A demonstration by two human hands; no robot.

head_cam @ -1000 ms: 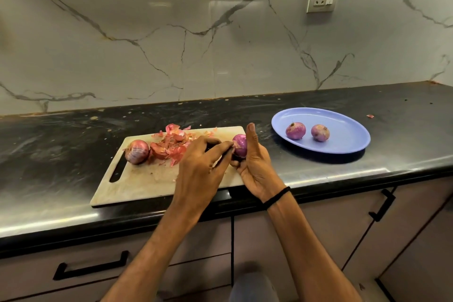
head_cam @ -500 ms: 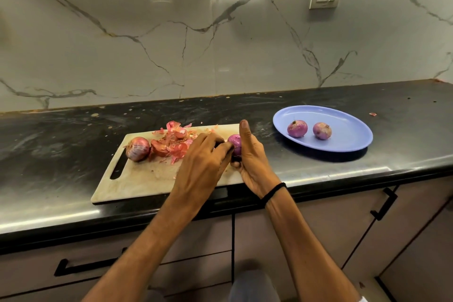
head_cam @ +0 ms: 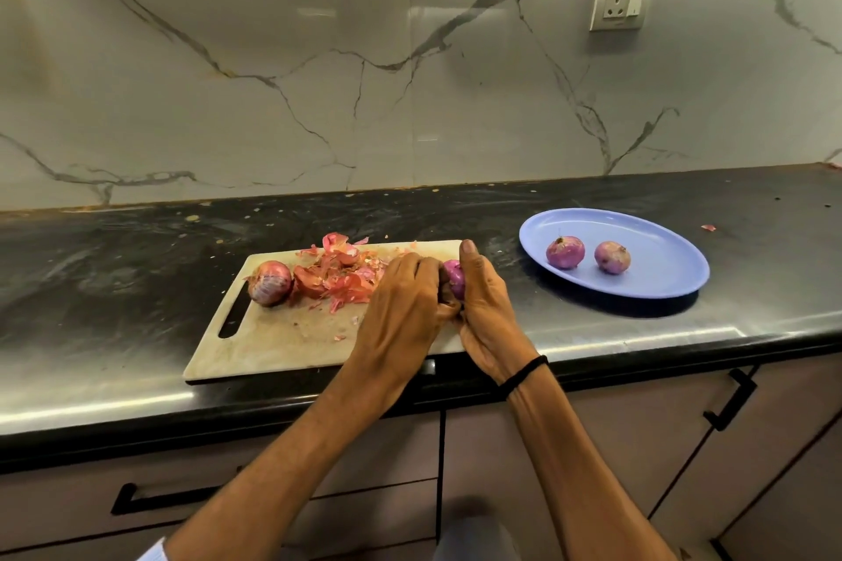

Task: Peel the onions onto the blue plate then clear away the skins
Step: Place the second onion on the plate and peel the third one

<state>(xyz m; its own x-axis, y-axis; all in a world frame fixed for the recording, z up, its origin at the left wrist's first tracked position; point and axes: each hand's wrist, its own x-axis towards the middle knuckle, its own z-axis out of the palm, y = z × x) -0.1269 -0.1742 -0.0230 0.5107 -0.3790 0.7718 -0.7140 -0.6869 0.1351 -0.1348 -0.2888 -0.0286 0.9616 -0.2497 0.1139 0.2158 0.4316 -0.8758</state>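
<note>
A small purple onion (head_cam: 454, 279) sits between both hands over the right end of the pale cutting board (head_cam: 273, 342). My right hand (head_cam: 485, 305) grips it from the right, thumb upright. My left hand (head_cam: 405, 301) curls its fingers against the onion's left side. An unpeeled red onion (head_cam: 269, 282) lies at the board's left end beside a pile of pink skins (head_cam: 344, 273). Two peeled onions (head_cam: 565, 251) (head_cam: 612, 257) rest on the blue plate (head_cam: 660, 282) to the right.
The black countertop (head_cam: 114, 278) ends in a front edge just below the board. A marble wall with a socket (head_cam: 617, 2) stands behind. One skin scrap (head_cam: 708, 227) lies right of the plate. Cabinet doors with black handles (head_cam: 729, 399) are below.
My left fingers have closed in tighter over the onion, hiding more of it. Both hands stay at the board's right end.
</note>
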